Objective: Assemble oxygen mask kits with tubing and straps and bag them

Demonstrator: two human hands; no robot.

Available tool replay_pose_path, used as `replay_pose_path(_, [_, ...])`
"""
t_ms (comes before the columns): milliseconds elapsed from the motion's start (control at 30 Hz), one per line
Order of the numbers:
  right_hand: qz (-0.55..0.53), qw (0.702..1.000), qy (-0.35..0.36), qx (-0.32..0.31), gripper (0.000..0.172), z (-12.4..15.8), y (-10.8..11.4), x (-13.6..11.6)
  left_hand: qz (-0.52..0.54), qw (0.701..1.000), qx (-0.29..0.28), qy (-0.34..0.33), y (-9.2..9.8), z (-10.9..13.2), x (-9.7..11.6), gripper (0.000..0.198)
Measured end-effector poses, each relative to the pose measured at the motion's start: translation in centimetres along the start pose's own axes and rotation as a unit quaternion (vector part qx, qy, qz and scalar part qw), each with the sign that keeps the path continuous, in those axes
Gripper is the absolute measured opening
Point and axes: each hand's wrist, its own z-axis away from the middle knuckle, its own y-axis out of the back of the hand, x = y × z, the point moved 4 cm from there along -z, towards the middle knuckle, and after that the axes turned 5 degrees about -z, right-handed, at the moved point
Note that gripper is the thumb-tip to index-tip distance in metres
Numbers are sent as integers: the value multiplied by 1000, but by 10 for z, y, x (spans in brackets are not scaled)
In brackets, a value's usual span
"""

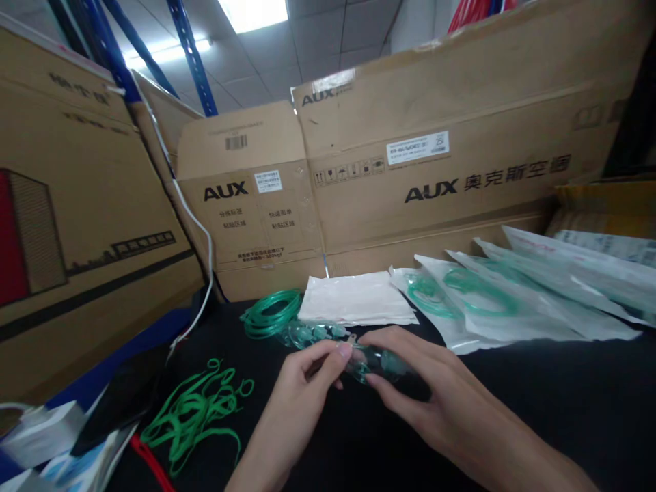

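A clear, green-tinted plastic oxygen mask (392, 363) is between my hands above the black table. My right hand (425, 389) grips the mask from the right, thumb below and fingers on top. My left hand (315, 379) is closed in a pinch at the mask's left edge, where a small pale tab (352, 338) shows. Whether anything else is inside that pinch is hidden. Just beyond my hands lie more clear mask parts (312, 333), beside a coil of green tubing (271, 313). To the left of my left hand is a tangled heap of green elastic straps (197, 410).
A stack of white pouches (359, 301) lies behind my hands. Several clear-fronted packets with green tubing (441, 294) overlap at the right. Cardboard sheets (410, 171) wall in the back and left. A black phone-like slab (120, 396), white cable (208, 246) and white adapter (46, 434) are at left.
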Motion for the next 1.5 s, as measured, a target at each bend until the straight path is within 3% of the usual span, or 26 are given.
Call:
replay_pose_path(100, [1, 999, 17, 32, 36, -1, 2, -5, 47, 998, 29, -13, -3, 0, 6, 33])
replay_pose_path(300, [20, 984, 35, 175, 42, 2, -2, -11, 61, 996, 31, -54, 0, 5, 16, 32])
replay_pose_path(433, [23, 978, 47, 202, 29, 4, -9, -15, 50, 997, 13, -64, -2, 6, 17, 30])
replay_pose_path(733, [34, 982, 65, 171, 32, 2, -5, -20, 75, 994, -13, -73, -8, 4, 16, 29])
replay_pose_path(867, [14, 984, 43, 170, 32, 2, -4, -17, 74, 993, 13, -91, -8, 6, 16, 28])
replay_pose_path(1000, [-93, 980, -74, 159, 42, 0, 0, -8, 59, 992, 48, -104, -5, 6, 19, 30])
replay_pose_path(1133, [-274, 942, -180, 74, 46, -3, -1, -3, 54, 990, 63, -117, -1, 5, 20, 31])
replay_pose_path(1300, [-325, 927, -173, 74, 30, -4, 2, -5, 50, 991, 35, -116, 1, 1, 17, 33])
replay_pose_path(1500, [-367, 908, -185, 87, 38, -1, -1, 0, 64, 993, -15, -98, 3, 0, 11, 28])
